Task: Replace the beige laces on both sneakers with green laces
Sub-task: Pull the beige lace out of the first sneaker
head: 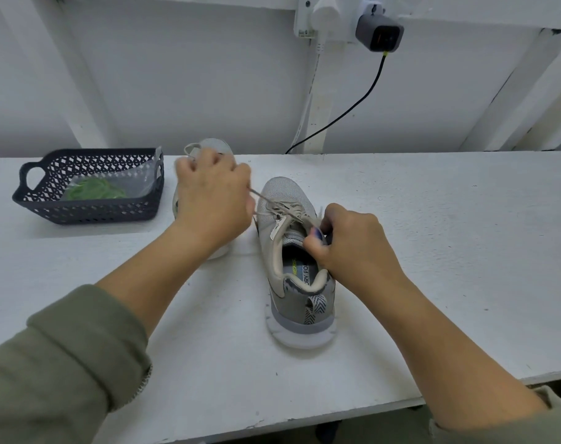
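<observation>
Sneaker [280, 193] stands in the middle of the table [433, 251], with its heel toward the person and its toe toward the wall. The lace [288, 209] is beige and sits loose in the eyelets. One strand of it runs tight up to the left hand [210, 200]. This hand is raised above the table, its fingers are curled and they pinch that strand. The right hand [349, 241] grips the sneaker at the top of the tongue, with the thumb on the inner side and the curled fingers over the outer side. A short lace end stands up just beside these fingers.

The second sneaker [215, 146] stands behind the left hand and is mostly hidden by it. At the left is a dark basket [90, 213]. In it lies a clear bag [135, 184] with green laces [93, 190]. On the wall a grey charger [380, 32] sits in a socket, and its black cable [346, 110] hangs down behind the table. Both forearms are bare and the olive sleeves [64, 363] are pushed up.
</observation>
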Available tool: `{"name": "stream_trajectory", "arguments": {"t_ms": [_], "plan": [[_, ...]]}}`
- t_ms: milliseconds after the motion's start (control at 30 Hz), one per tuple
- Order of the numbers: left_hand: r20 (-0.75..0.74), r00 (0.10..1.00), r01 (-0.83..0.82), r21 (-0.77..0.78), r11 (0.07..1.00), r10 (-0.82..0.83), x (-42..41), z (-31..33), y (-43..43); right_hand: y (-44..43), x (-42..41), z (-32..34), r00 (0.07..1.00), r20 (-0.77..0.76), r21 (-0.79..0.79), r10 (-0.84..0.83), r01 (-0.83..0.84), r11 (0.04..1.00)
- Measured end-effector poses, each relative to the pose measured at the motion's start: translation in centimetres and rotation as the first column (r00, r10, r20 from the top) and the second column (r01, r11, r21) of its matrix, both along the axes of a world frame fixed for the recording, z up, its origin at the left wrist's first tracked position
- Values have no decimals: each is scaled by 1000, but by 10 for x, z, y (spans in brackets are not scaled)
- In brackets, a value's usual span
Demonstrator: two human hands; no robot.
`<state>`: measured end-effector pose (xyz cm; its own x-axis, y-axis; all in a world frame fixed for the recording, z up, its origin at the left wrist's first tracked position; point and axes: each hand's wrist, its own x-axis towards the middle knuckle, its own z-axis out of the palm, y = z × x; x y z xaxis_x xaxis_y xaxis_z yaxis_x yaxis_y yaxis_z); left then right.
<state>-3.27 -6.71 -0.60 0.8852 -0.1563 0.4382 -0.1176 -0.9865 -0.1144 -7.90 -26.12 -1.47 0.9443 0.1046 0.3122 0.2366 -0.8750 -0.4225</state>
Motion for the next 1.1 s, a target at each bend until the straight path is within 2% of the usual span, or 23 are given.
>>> {"name": "stream_trajectory", "arguments": {"t_ms": [33,67,133,167,233,267,333,400,467,567,767,833,900,1000,1100], "plan": [[-21,996,-85,21,996,86,-1,2,1,0,0,0,1000,1,9,1,-1,1000],[-69,994,-85,3,996,85,-1,3,0,1,-1,0,1000,0,13,3,-3,1000],[-184,967,152,-151,977,-178,0,6,-4,2,0,0,1000,-3,17,3,-3,1000],[-222,917,281,-226,933,-331,0,8,-8,2,0,0,1000,-1,20,1,-1,1000],[-212,847,422,-286,860,-487,-1,8,-13,2,0,-1,1000,6,32,-6,6,999],[-163,864,420,-290,860,-476,0,6,-12,1,0,-1,1000,7,38,-9,9,999],[-26,950,294,-259,920,-311,3,4,-6,0,0,-2,1000,6,49,-16,16,999],[-17,983,174,-262,949,-185,7,4,1,0,1,-3,1000,-2,65,-17,17,998],[-125,939,257,-360,897,-319,9,8,1,1,2,-3,1000,-11,70,-10,11,998],[-243,833,410,-332,849,-497,10,8,-12,1,3,-3,1000,-19,69,-6,7,998],[-205,886,352,-289,890,-417,20,-4,-2,-2,3,-5,1000,-14,93,-6,8,996],[-195,870,366,-357,859,-452,18,-1,-1,-2,3,-6,1000,-22,101,-3,5,995],[-256,823,405,-362,840,-507,18,1,-8,-2,3,-6,999,-38,109,-2,7,994],[-252,825,441,-275,854,-506,19,2,-16,-2,2,-6,999,-50,127,-7,14,992],[-177,906,365,-135,921,-385,19,3,-12,-2,2,-6,999,-48,137,-6,13,990]]}}
